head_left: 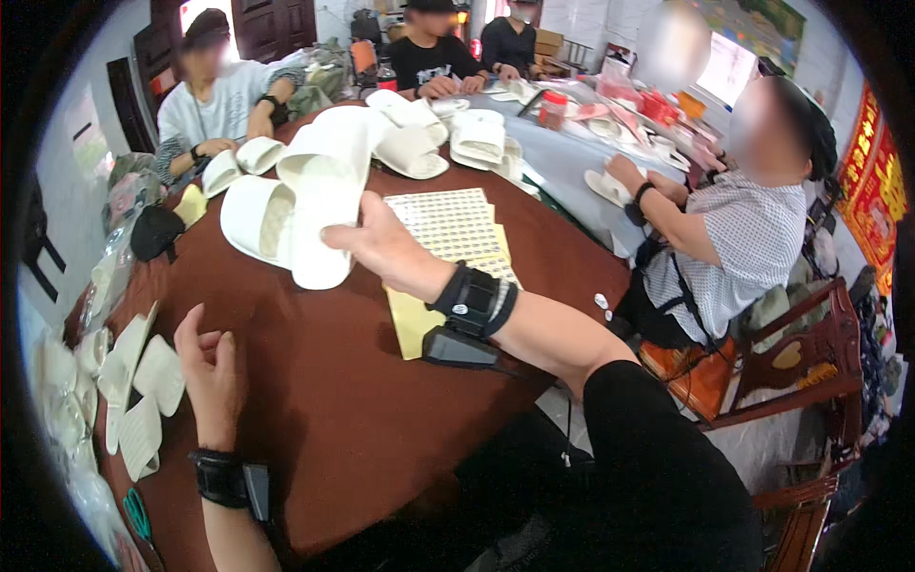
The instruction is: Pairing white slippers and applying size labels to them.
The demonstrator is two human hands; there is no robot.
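Observation:
My right hand (376, 243) reaches across the brown table and grips a white slipper (327, 205) by its sole edge, thumb on top. Beneath and beside it, another white slipper (255, 219) lies on the table. My left hand (210, 367) is raised over the table's left side, fingers loosely bent and apart, with nothing in it. White slipper pieces (157, 375) lie to its left. Under my right wrist are sheets of small stickers (448, 221) on yellow backing.
More white slippers (477, 138) are heaped at the far side. Scissors with teal handles (136, 513) lie near the left edge. Several people sit around the tables, one at the right handling a slipper (610, 189). A red-lidded jar (553, 110) and a wooden chair (801, 362) also show.

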